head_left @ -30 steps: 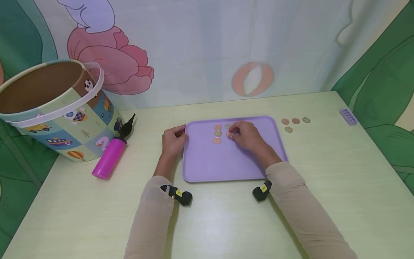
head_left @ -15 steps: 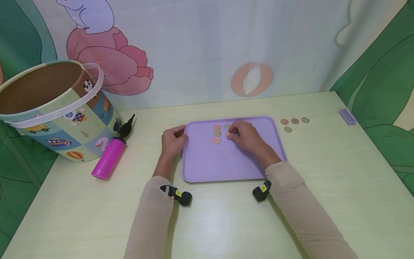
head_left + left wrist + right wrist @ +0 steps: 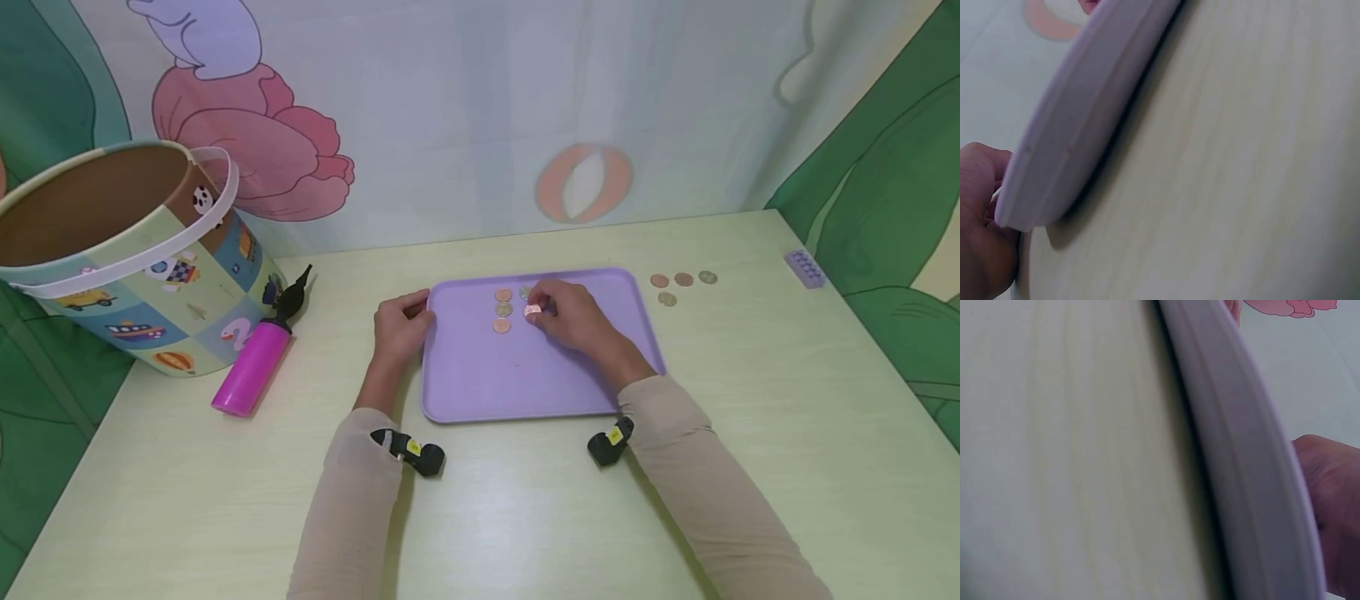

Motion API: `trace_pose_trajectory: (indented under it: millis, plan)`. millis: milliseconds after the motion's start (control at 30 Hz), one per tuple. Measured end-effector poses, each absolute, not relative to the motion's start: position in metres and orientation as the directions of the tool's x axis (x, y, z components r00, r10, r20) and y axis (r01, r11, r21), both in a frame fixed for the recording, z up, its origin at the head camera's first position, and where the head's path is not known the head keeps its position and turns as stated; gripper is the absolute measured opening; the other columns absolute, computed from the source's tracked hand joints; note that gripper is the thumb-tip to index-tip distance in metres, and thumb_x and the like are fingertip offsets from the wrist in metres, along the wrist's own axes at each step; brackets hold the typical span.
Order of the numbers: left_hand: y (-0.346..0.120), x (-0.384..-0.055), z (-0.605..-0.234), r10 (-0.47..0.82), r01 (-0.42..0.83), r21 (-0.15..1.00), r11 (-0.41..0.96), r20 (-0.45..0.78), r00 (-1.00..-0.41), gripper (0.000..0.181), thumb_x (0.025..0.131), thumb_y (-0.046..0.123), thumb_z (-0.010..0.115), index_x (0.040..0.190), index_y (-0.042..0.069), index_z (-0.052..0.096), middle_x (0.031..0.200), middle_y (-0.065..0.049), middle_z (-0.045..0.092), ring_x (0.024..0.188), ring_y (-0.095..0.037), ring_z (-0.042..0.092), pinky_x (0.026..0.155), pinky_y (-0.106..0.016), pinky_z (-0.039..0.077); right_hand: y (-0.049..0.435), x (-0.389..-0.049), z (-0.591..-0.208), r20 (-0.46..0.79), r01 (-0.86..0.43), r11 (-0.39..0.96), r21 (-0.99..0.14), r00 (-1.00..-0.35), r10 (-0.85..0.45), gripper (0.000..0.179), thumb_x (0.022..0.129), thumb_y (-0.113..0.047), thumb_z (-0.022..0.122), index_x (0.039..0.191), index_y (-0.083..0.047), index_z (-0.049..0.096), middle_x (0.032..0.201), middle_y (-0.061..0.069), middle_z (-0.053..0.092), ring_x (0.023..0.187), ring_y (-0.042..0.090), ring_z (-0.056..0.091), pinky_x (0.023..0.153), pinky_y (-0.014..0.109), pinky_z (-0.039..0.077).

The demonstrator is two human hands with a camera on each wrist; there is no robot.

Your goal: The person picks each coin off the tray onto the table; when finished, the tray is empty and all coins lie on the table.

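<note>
A purple tray (image 3: 480,379) lies on the table, and my left hand (image 3: 401,329) grips its left edge. In the left wrist view, the fingers of that hand meet the tray's rim at a corner. Over the tray, my right hand (image 3: 570,317) pinches a copper coin (image 3: 532,310) at its fingertips, low against the tray surface. A silvery coin (image 3: 525,293) shows partly just behind those fingers. To their left, a column holds a copper coin (image 3: 503,295), a dull yellowish coin (image 3: 503,309) and another copper coin (image 3: 501,326). The tray wall hides the coins from both wrist views.
Several loose coins, among them a copper one (image 3: 683,279), lie on the table right of the tray. Farther right is a purple toy brick (image 3: 805,269). A patterned bucket (image 3: 180,283) and a magenta pump (image 3: 252,367) stand and lie at left. A printed curtain (image 3: 420,125) hangs behind.
My right fingers have shifted slightly, and more of the copper coin beneath them shows now. The left hand stays on the tray edge.
</note>
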State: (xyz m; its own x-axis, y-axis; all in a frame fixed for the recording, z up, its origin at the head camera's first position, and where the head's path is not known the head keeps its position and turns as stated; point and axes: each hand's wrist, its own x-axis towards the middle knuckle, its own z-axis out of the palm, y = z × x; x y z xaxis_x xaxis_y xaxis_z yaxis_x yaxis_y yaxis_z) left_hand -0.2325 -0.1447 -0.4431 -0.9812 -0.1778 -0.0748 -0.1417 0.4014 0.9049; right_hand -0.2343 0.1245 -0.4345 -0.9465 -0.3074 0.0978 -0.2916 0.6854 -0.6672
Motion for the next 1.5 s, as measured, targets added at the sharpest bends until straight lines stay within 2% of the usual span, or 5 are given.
trace_pose_trajectory:
  millis: [267, 533, 1100, 1300, 1500]
  plan:
    - [-0.145, -0.233, -0.444, -0.177, -0.139, 0.904, 0.403, -0.072, -0.982, 0.044, 0.089, 0.004, 0.061, 0.132, 0.003, 0.066, 0.128, -0.019, 0.07, 0.118, -0.028, 0.065, 0.106, -0.038, 0.055, 0.128, -0.235, -0.438, 0.141, -0.373, 0.669, -0.643, -0.916, -0.375, 0.016, 0.093, -0.012, 0.071, 0.107, -0.004, 0.073, 0.084, 0.008, 0.066, 0.079, 0.019, 0.056, 0.074, 0.029, 0.044]
    - [-0.145, -0.232, -0.443, -0.175, -0.142, 0.908, 0.395, -0.077, -0.981, 0.044, 0.089, 0.003, 0.062, 0.133, 0.002, 0.066, 0.129, -0.019, 0.07, 0.118, -0.028, 0.065, 0.106, -0.038, 0.054, 0.13, -0.233, -0.435, 0.075, -0.33, 0.68, -0.655, -0.924, -0.376, 0.023, 0.092, -0.014, 0.073, 0.113, -0.003, 0.073, 0.089, 0.01, 0.07, 0.082, 0.02, 0.057, 0.076, 0.029, 0.045]
    - [-0.144, -0.233, -0.443, -0.175, -0.146, 0.906, 0.397, -0.081, -0.981, 0.044, 0.089, 0.004, 0.061, 0.133, 0.002, 0.066, 0.129, -0.02, 0.069, 0.119, -0.029, 0.064, 0.106, -0.038, 0.054, 0.137, -0.232, -0.437, 0.067, -0.282, 0.646, -0.71, -0.939, -0.337, 0.029, 0.089, -0.008, 0.075, 0.118, -0.002, 0.073, 0.096, 0.016, 0.073, 0.085, 0.023, 0.062, 0.077, 0.028, 0.048]
    - [-0.144, -0.234, -0.443, -0.174, -0.144, 0.906, 0.398, -0.079, -0.982, 0.044, 0.089, 0.003, 0.061, 0.132, 0.002, 0.066, 0.128, -0.02, 0.07, 0.119, -0.029, 0.064, 0.106, -0.038, 0.054, 0.14, -0.231, -0.436, 0.066, -0.249, 0.606, -0.756, -0.949, -0.307, 0.032, 0.09, -0.004, 0.073, 0.122, 0.0, 0.071, 0.104, 0.02, 0.075, 0.092, 0.027, 0.066, 0.084, 0.031, 0.053]
    - [-0.144, -0.233, -0.444, -0.175, -0.141, 0.903, 0.406, -0.075, -0.982, 0.043, 0.09, 0.004, 0.061, 0.133, 0.002, 0.066, 0.129, -0.02, 0.07, 0.119, -0.029, 0.064, 0.106, -0.038, 0.054, 0.146, -0.229, -0.432, 0.053, -0.217, 0.592, -0.777, -0.958, -0.281, 0.034, 0.093, -0.004, 0.069, 0.127, 0.002, 0.068, 0.111, 0.023, 0.074, 0.103, 0.033, 0.069, 0.095, 0.043, 0.057]
